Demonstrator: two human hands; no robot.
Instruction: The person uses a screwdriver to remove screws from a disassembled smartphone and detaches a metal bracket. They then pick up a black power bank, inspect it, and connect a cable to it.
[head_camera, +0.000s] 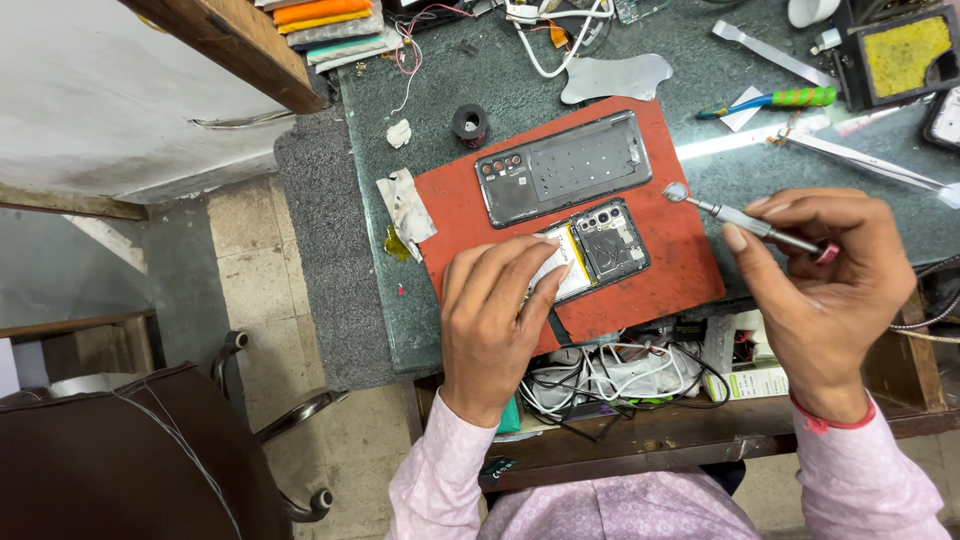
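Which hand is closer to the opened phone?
Left. The left hand rests on the opened phone, fingers touching it. The right hand is off to its right, holding a screwdriver.

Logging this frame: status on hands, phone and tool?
Left hand pressing on opened phone on red mat. Right hand holds small screwdriver, tip clear of phone. Detached back cover lies just beyond; nothing between tool and phone.

A left hand (497, 305) steadies an opened black smartphone (598, 250) on a red rubber mat (668, 262); the right hand (820, 275) grips a slim metal screwdriver (740, 218) above the bench (500, 80).
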